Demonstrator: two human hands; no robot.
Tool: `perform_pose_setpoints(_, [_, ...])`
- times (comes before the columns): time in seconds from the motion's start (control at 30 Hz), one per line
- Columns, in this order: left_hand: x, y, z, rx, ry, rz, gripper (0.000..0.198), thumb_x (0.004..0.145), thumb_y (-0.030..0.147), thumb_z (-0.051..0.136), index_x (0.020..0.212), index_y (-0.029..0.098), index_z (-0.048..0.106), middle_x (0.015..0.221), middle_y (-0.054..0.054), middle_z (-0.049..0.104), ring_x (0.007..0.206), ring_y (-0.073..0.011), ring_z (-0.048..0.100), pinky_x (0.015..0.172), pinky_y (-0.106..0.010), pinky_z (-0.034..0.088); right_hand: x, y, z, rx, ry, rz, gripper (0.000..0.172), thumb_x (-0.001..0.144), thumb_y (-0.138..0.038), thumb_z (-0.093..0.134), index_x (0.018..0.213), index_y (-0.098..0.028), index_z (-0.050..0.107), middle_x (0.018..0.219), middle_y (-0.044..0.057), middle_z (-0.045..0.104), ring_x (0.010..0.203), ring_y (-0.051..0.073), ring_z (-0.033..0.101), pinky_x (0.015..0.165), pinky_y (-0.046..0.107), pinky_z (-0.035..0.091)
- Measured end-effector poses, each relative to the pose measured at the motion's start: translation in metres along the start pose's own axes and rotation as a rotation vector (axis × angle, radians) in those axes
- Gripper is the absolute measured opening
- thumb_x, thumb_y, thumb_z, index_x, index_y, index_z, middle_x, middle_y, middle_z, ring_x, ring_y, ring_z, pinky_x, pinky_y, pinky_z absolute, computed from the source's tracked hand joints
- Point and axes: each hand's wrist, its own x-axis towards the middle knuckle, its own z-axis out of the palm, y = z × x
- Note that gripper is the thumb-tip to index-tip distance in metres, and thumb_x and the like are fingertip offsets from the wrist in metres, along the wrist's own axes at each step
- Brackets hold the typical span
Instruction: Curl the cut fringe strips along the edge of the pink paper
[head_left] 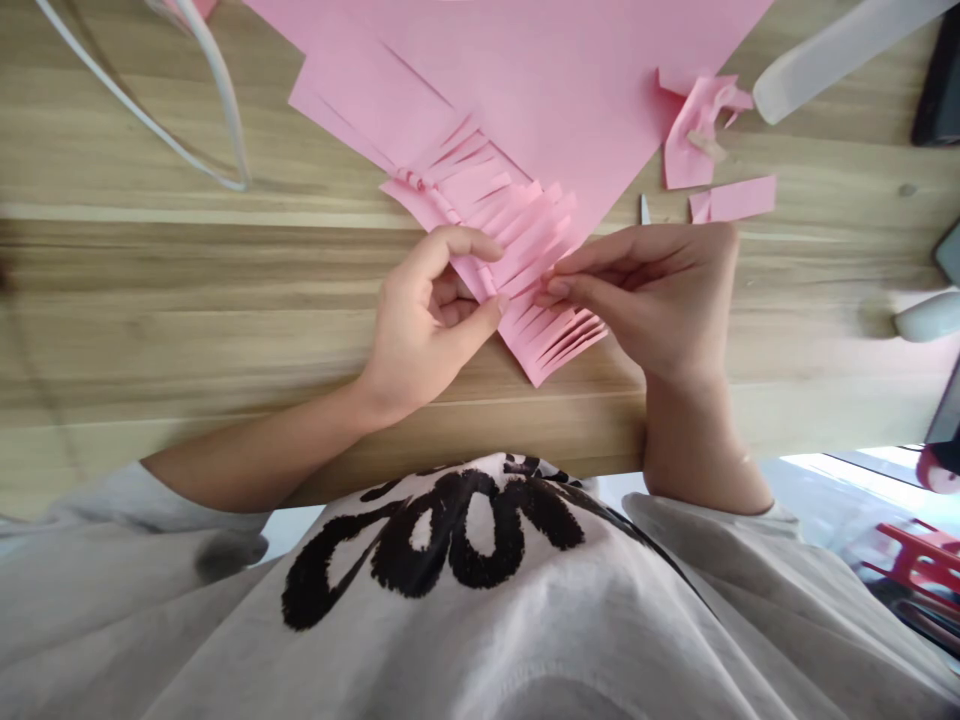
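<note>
A pink paper strip (517, 315) with one side cut into a fringe lies slantwise on the wooden table. Several of its narrow tabs are curled upward, and a rolled crease runs along its uncut side. My left hand (427, 325) curves around that uncut edge, thumb and index finger on the paper; its other fingers are curled and partly hidden. My right hand (652, 300) pinches one of the fringe tabs between thumb and index finger.
Beyond my hands spreads a large pink sheet (585, 100). Crumpled pink scraps (690, 135) and a small pink piece (739, 200) lie to its right, near a long whitish object (832, 65) with a rounded end. A white cable (225, 110) loops at the upper left.
</note>
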Motion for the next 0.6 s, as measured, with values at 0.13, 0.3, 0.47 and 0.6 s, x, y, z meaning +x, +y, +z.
perform_pose_setpoints(0.13, [0.0001, 0.001, 0.0004, -0.012, 0.01, -0.007, 0.036, 0.087, 0.042, 0.077, 0.113, 0.023, 0.062, 0.114, -0.005, 0.068, 0.089, -0.0148, 0.069, 0.069, -0.026, 0.062, -0.0001, -0.0025, -0.0016, -0.005, -0.036, 0.005, 0.018, 0.074, -0.005, 0.081, 0.079, -0.023, 0.081, 0.074, -0.002, 0.08, 0.071, 0.018, 0.077, 0.073, 0.034, 0.071])
perform_pose_setpoints(0.3, [-0.0002, 0.0005, 0.0018, -0.023, 0.025, -0.009, 0.037, 0.085, 0.044, 0.078, 0.113, 0.024, 0.063, 0.113, -0.005, 0.068, 0.08, -0.0123, 0.066, 0.062, -0.023, 0.06, -0.0023, -0.004, -0.005, -0.015, -0.113, 0.022, 0.015, 0.076, -0.012, 0.083, 0.086, -0.023, 0.083, 0.085, 0.001, 0.082, 0.079, 0.021, 0.079, 0.079, 0.037, 0.072])
perform_pose_setpoints(0.47, [-0.0007, 0.0019, 0.0016, 0.034, 0.023, -0.055, 0.038, 0.085, 0.045, 0.077, 0.114, 0.024, 0.062, 0.115, -0.006, 0.068, 0.093, -0.0169, 0.069, 0.072, -0.028, 0.063, -0.0022, -0.0051, -0.0052, 0.004, -0.137, 0.042, 0.014, 0.076, -0.012, 0.083, 0.084, -0.023, 0.082, 0.084, 0.0, 0.082, 0.081, 0.021, 0.08, 0.083, 0.038, 0.072])
perform_pose_setpoints(0.6, [-0.0006, 0.0033, 0.0014, 0.04, 0.022, -0.066, 0.037, 0.085, 0.042, 0.078, 0.113, 0.023, 0.062, 0.116, -0.007, 0.069, 0.098, -0.0191, 0.069, 0.074, -0.03, 0.064, -0.0012, -0.007, -0.0037, 0.001, -0.102, 0.052, 0.017, 0.074, -0.006, 0.082, 0.078, -0.022, 0.081, 0.076, 0.0, 0.081, 0.073, 0.021, 0.079, 0.074, 0.037, 0.072])
